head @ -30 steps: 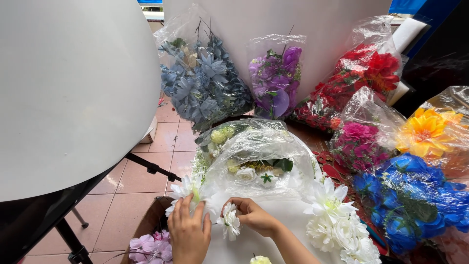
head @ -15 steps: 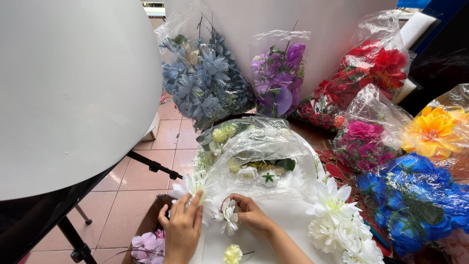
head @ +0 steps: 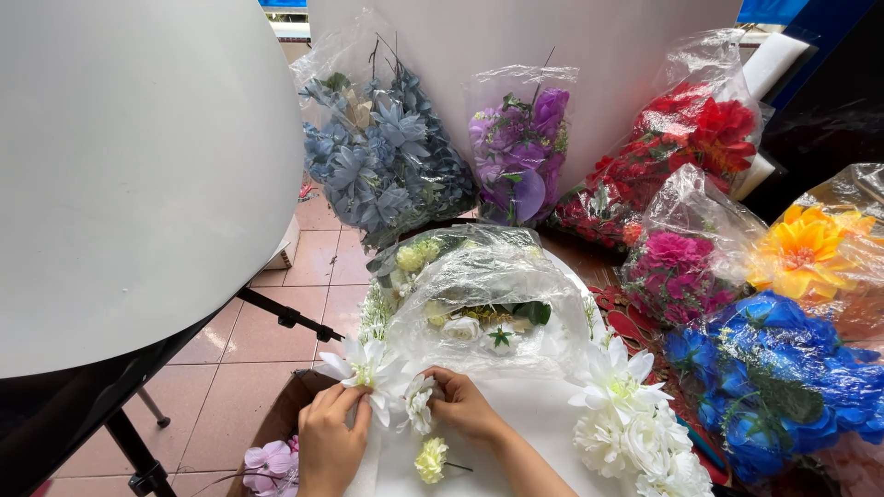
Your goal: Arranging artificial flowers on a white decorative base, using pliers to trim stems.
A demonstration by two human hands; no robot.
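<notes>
**A:** What are the hands on?

**B:** The right hand (head: 465, 405) has its fingers curled around a small white flower (head: 419, 403), pinching it at the side. That flower sits on the white board (head: 516, 405), just below the clear plastic bag of white and green flowers (head: 483, 294). The left hand (head: 330, 433) has its fingertips closed on the lower petals of a larger white lily (head: 368, 368), which lies touching the small flower's left side.

**A:** And close around the small flower?

**B:** Just below it, between the two wrists, lies a pale yellow flower (head: 430, 458) with a short stem. To its right, well apart, is a cluster of white flowers (head: 631, 423) on the same board. Down to its left, past the left hand, pink petals (head: 272, 465) show in a brown box.

**A:** Farther out?

**B:** Beyond the clear bag, leaning on a white panel, stand a bag of grey-blue flowers (head: 382, 152), a bag of purple flowers (head: 520, 152) and a bag of red flowers (head: 681, 138). To the right of the small flower, far off, are bags of pink flowers (head: 677, 267), yellow flowers (head: 806, 248) and bright blue flowers (head: 778, 377). A big white curved surface (head: 129, 166) fills the far left, over a tiled floor (head: 239, 368).
</notes>
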